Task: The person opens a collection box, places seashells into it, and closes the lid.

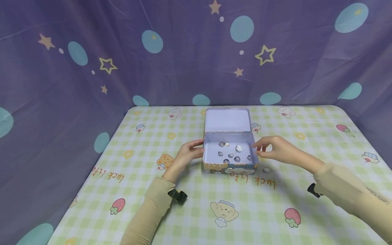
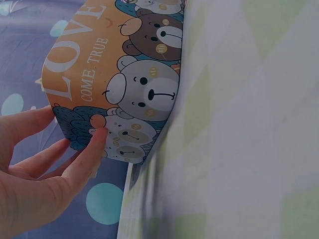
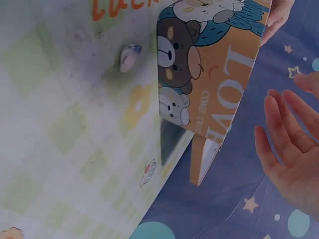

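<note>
A tin box (image 1: 229, 167) with printed bears and lettering stands on the table, its hinged lid (image 1: 228, 120) raised at the back. Inside, several small shells (image 1: 238, 148) lie scattered over the pale floor. My left hand (image 1: 190, 152) rests its fingertips on the box's left wall; in the left wrist view, extended fingers (image 2: 92, 149) touch the printed side. Over the right rim hovers my right hand (image 1: 272, 148), fingers loosely bent. Nothing shows between those fingers (image 3: 294, 134) in the right wrist view. A single shell (image 3: 130, 57) lies on the cloth outside the box, below the right hand.
A green-and-white checked cloth (image 1: 225, 194) with cartoon prints covers the table. Behind and to the left hangs a purple curtain (image 1: 190, 68) with stars and teal spots. Dark wrist straps (image 1: 177, 196) sit on both sleeves.
</note>
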{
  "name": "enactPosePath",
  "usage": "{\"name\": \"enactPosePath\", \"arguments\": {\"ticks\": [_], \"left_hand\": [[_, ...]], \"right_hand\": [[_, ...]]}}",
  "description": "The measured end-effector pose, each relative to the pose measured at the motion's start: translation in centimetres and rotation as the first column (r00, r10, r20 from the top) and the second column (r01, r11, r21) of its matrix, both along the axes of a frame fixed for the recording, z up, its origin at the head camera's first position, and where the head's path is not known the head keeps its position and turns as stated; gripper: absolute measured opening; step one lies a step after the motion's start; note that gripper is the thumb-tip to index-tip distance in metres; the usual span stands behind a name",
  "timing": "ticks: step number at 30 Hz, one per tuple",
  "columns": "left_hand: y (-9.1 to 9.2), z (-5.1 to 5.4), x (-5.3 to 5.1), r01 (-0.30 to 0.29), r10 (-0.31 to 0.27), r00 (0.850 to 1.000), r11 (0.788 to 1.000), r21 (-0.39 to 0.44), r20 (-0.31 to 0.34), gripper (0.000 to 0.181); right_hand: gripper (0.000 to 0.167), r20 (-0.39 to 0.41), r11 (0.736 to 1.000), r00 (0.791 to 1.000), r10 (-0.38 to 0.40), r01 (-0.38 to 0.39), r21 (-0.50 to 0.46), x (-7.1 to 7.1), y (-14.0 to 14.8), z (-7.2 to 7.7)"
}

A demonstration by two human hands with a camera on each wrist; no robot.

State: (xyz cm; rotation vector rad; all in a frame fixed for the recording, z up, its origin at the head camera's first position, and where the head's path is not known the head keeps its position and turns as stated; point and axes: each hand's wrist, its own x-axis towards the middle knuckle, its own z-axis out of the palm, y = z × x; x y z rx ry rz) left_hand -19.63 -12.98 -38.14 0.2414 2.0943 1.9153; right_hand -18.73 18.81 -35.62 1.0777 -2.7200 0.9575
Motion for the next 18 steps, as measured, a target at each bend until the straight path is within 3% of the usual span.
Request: {"name": "enactPosePath", "arguments": {"ticks": [11, 18], "left_hand": [[0.0, 0.0, 0.0, 0.007, -0.007, 1.0, 1.0, -0.008, -0.008, 0.048], [-0.3, -1.8, -1.0, -0.003, 0.003, 1.0, 1.0, 0.008, -0.003, 0.049]], "right_hand": [[0.012, 0.0, 0.994, 0.995, -0.101, 0.101, -0.037, 1.2, 1.9, -1.4], [0.013, 0.07, 0.991, 0.989, -0.131, 0.134, -0.032, 1.7, 2.8, -2.4]]}}
